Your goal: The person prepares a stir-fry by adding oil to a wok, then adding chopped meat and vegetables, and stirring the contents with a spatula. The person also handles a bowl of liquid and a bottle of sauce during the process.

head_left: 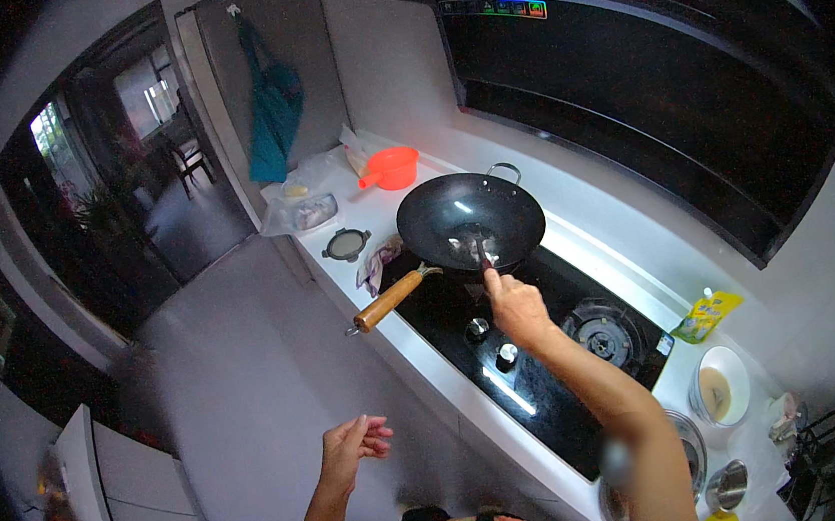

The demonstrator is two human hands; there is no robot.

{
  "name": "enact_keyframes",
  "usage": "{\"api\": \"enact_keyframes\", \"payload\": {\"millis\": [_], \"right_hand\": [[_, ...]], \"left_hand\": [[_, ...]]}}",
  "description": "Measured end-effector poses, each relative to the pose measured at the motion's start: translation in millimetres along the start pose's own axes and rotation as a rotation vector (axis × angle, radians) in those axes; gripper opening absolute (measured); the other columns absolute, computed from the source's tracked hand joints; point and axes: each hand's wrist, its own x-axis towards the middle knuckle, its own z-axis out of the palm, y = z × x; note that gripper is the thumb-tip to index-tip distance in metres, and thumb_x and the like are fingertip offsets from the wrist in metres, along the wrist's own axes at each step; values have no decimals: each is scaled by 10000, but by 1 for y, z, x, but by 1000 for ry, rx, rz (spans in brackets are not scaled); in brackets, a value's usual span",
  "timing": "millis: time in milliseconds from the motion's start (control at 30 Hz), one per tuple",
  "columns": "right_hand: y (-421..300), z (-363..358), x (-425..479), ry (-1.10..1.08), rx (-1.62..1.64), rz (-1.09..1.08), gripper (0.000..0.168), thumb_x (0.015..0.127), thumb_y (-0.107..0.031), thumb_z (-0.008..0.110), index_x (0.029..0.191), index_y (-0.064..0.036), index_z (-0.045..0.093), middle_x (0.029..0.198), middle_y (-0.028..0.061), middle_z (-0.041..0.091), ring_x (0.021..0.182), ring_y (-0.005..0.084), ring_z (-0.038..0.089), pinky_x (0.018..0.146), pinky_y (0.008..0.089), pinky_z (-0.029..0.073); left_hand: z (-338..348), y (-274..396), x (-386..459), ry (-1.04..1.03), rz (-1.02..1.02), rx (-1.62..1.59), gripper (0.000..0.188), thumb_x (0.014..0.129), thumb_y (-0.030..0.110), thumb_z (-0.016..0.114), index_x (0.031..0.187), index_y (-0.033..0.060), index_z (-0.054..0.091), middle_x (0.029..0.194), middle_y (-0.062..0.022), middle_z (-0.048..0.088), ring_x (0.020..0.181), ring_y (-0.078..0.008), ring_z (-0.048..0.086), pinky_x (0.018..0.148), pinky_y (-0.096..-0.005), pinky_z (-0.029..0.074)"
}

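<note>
My right hand grips the dark handle of a cooking utensil, whose head rests in the bottom of a black wok. The wok sits over the far-left part of a black glass gas hob. Its wooden handle juts out over the counter's front edge, and a metal loop stands at its back rim. My left hand hangs over the floor in front of the counter, holding nothing, with its fingers loosely bent. Whether there is oil or food in the wok, I cannot tell.
Left of the wok are a crumpled cloth, a round lid, plastic bags and a red dipper. Right of it are a second burner, a yellow pouch and a bowl of pale liquid. The range hood overhangs the back.
</note>
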Motion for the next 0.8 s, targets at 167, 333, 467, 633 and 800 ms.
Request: {"api": "enact_keyframes", "payload": {"millis": [167, 333, 467, 633, 800], "right_hand": [[11, -79, 1, 5, 93, 17, 283, 796, -100, 564, 1055, -62, 456, 806, 122, 565, 712, 288, 604, 595, 381, 506], [-15, -128, 11, -267, -24, -2, 241, 850, -137, 538, 1074, -74, 473, 853, 139, 566, 733, 291, 599, 646, 382, 496], [-49, -118, 38, -363, -105, 63, 251, 847, -131, 533, 1083, -51, 504, 855, 160, 576, 775, 308, 603, 667, 394, 495], [-39, -64, 55, -268, -128, 211, 243, 823, -107, 560, 1051, -48, 502, 865, 182, 586, 788, 345, 600, 685, 419, 486], [-52, -52, 69, -19, -114, 331, 228, 814, -109, 559, 1026, -50, 501, 842, 179, 596, 802, 346, 601, 676, 425, 482]], "left_hand": [[-15, 8, 35, -95, -14, 22, 382, 929, 303, 436, 1009, -41, 583, 843, -149, 634, 636, -171, 623, 578, -301, 540], [-79, 13, 53, -139, -39, 35, 387, 928, 312, 437, 1007, -37, 585, 842, -149, 634, 636, -169, 624, 580, -309, 539], [-147, 10, 60, -105, -50, -9, 383, 925, 307, 444, 995, -40, 590, 839, -147, 634, 630, -167, 617, 574, -310, 534], [-202, 7, 56, -116, -62, -52, 385, 917, 307, 459, 991, -50, 582, 832, -162, 630, 612, -190, 617, 563, -332, 538], [-255, -2, 48, -84, -112, -57, 394, 911, 329, 471, 986, -38, 594, 829, -151, 637, 617, -173, 613, 558, -317, 533]]}}
